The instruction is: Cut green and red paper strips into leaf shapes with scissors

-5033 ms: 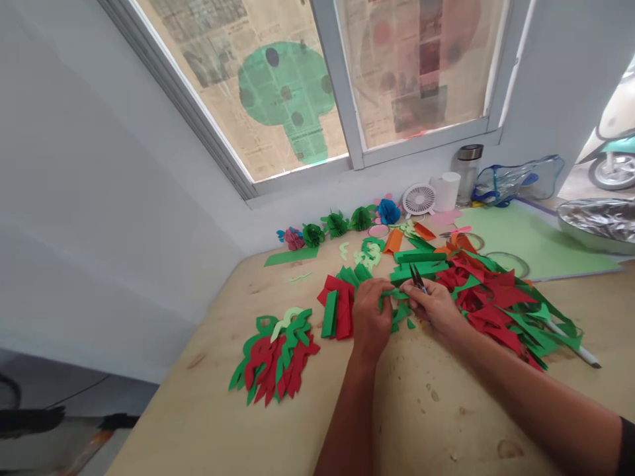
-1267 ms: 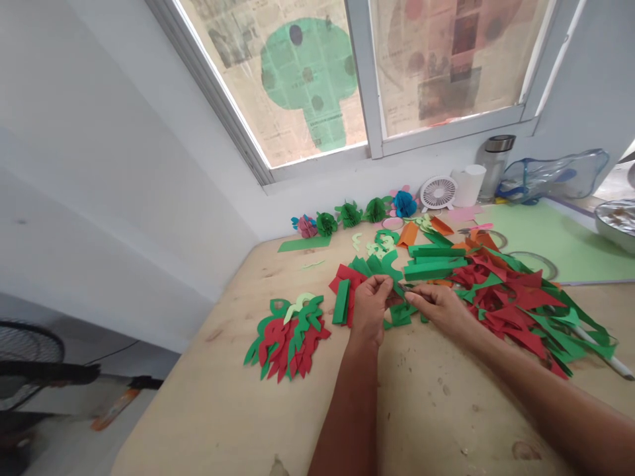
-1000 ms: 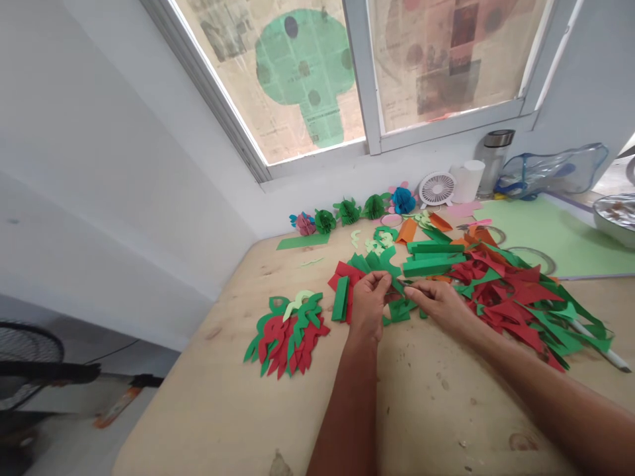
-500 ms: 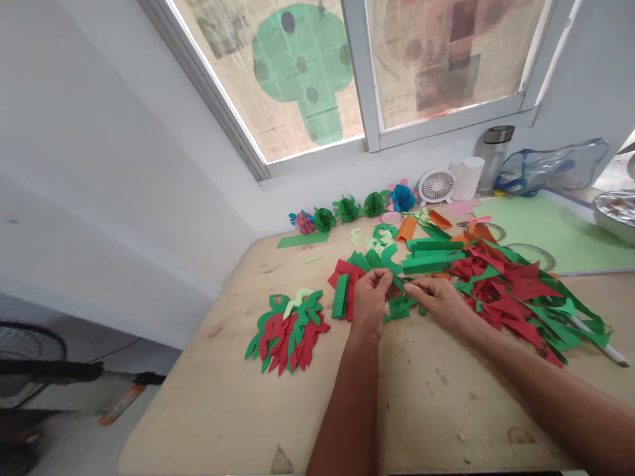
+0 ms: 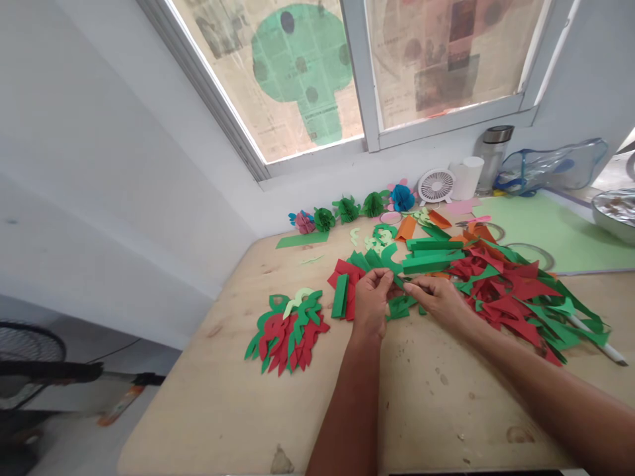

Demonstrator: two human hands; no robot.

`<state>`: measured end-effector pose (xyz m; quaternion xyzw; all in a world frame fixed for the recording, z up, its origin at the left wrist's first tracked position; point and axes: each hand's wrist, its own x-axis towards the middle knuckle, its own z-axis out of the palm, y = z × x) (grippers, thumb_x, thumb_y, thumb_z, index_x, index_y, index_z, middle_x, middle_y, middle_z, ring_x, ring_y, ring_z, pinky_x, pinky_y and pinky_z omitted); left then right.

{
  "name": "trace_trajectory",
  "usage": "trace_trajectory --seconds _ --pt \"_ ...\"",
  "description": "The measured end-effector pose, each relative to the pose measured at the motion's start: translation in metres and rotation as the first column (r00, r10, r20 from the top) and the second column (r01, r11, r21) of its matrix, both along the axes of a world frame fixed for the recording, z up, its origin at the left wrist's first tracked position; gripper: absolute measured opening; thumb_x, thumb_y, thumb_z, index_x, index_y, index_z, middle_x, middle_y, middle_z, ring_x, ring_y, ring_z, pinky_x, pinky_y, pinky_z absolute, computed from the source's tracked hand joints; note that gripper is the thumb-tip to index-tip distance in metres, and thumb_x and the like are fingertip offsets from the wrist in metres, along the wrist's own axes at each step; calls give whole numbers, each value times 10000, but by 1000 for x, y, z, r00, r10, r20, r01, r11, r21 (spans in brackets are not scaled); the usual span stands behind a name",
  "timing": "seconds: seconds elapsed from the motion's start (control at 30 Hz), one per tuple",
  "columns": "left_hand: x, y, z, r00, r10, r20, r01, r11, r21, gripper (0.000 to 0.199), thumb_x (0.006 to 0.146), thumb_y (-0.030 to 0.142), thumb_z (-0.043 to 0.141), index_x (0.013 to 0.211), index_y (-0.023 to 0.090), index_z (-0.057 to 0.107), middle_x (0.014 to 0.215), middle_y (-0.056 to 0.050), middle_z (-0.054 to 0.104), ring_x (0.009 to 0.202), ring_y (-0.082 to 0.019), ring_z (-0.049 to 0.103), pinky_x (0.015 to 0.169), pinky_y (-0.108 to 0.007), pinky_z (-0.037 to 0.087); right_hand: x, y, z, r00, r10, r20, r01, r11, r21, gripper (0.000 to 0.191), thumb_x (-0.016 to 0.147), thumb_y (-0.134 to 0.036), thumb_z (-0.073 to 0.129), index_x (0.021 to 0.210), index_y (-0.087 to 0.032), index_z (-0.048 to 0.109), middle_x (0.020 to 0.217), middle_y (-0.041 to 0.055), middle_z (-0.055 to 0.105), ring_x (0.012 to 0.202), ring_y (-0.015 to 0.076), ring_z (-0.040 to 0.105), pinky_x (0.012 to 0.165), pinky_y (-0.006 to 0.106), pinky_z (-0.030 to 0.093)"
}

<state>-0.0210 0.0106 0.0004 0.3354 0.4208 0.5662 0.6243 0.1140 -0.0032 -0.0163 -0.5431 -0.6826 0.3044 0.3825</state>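
My left hand (image 5: 372, 296) is closed in a pinch on a piece of green paper (image 5: 397, 281), just in front of the folded green strips. Close on its right, my right hand (image 5: 430, 294) is also pinched; a small dark thing shows at its fingertips, too small to name. To the left of my left hand a folded green strip (image 5: 340, 296) lies on red paper (image 5: 347, 270). Farther left rests a pile of red and green cut leaf shapes (image 5: 285, 337) with a pale green curl on top. Folded green strips (image 5: 432, 263) lie behind my right hand.
Red and green scraps (image 5: 510, 291) heap up at the right, over a pen (image 5: 600, 344). Paper flowers (image 5: 347, 209), a small white fan (image 5: 436, 186) and a bottle (image 5: 495, 158) stand along the wall. A bowl (image 5: 618, 215) sits at the right edge of the table (image 5: 213, 390).
Both hands stay almost in place. The fingers of my right hand have shifted very slightly beside my left hand.
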Motion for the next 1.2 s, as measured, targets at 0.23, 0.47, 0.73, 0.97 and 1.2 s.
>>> trace_trajectory --seconds 0.23,0.47,0.73,0.97,1.2 --pt "0 -1 0 1000 7 12 -7 1000 -15 276 595 337 744 690 144 569 587 17 598 570 -122 612 640 -283 517 1 1 -4 1000 -10 15 11 1000 -18 398 842 -480 456 580 -183 497 534 -30 357 496 110 345 448 229 269" --pt "-1 0 0 999 31 15 -31 999 -25 292 589 339 748 716 139 577 619 6 613 548 -106 589 594 -255 501 0 1 1 992 -71 -106 68 997 -38 364 826 -465 476 620 -174 544 534 -33 382 510 116 374 459 234 281" --pt "-2 -1 0 980 -95 -172 97 995 3 230 615 325 719 638 137 589 503 33 534 445 -71 496 484 -201 436 -1 -2 16 835 -210 -509 106 968 -227 402 700 -563 614 671 -170 537 468 -86 308 419 67 233 402 226 164" --pt "0 -5 2 939 -208 -275 219 976 11 172 639 287 687 625 144 593 481 26 540 420 -71 483 448 -190 393 -3 -2 21 716 -239 -655 78 961 -265 442 552 -546 740 657 -160 551 403 -114 293 373 37 199 383 216 111" --pt "4 -7 0 938 -235 -253 246 969 13 150 628 265 685 651 145 599 483 35 537 415 -65 478 446 -188 388 -3 -1 17 670 -302 -678 152 950 -272 368 551 -430 771 610 -170 517 405 -109 326 377 35 221 373 207 125"
